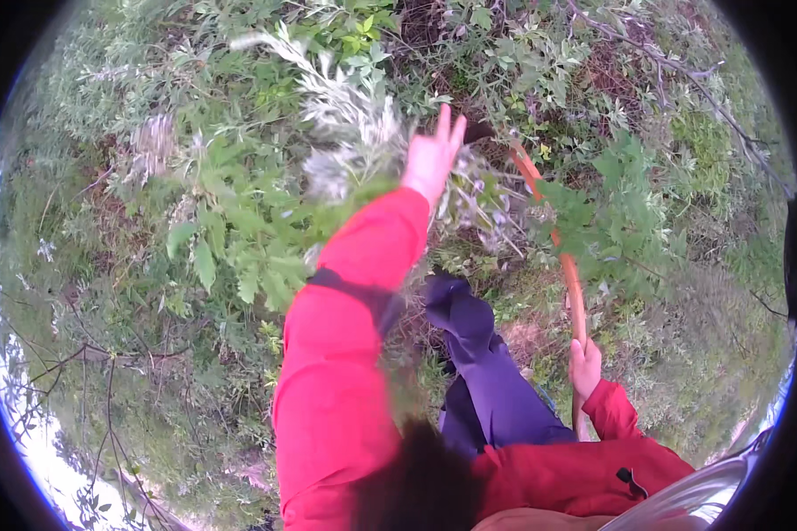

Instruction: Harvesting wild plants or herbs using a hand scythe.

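Note:
My left hand [433,156] reaches forward among leafy stems, two fingers stretched out and apart. Its palm and thumb are hidden, so whether it grips any stem is unclear. Blurred silvery-leaved stems [352,113] spread to the left of it. A tangle of thin stems [485,206] hangs just to its right. My right hand [586,367] is closed around a curved wooden handle [568,265]. That handle runs up past green leaves towards a dark patch [479,131] close to my left fingertips; the tool's head is not clearly visible.
Dense weeds and shrubs [239,372] surround me. A bare branch [717,106] slants across the upper right, and thin twigs [109,391] rise at lower left. My leg in purple trousers [498,391] extends forward, the dark shoe [446,285] below my left forearm.

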The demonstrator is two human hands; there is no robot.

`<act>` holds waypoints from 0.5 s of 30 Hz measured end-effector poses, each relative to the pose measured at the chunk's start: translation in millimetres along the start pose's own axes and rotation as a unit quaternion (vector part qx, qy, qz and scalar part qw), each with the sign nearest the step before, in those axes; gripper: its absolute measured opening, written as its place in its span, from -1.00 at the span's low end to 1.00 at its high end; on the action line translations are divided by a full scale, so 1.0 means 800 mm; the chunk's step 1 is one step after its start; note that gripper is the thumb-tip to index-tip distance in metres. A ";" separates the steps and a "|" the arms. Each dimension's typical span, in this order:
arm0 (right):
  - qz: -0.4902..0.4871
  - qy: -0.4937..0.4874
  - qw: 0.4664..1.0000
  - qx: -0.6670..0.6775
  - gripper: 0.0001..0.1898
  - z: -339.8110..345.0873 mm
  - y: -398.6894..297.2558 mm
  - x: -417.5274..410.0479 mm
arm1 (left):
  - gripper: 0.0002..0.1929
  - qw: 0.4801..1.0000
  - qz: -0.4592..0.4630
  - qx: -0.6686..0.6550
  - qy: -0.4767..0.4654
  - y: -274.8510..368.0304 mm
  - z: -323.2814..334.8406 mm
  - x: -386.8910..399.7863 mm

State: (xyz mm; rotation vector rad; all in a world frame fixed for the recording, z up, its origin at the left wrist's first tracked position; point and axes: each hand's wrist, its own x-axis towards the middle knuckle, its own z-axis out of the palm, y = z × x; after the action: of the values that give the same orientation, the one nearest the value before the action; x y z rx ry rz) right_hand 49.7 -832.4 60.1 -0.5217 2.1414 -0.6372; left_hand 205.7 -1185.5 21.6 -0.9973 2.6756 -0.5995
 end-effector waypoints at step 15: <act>0.038 -0.121 0.991 0.047 -0.82 0.063 -0.058 0.059 | -0.82 0.906 -0.314 -0.143 -0.245 -0.008 0.295 -0.068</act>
State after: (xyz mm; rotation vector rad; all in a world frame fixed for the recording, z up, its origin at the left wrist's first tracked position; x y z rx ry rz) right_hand 69.8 -908.7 33.0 -0.4394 1.8853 -0.5967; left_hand 330.8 -1224.1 -182.5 -1.8320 2.0036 -0.0198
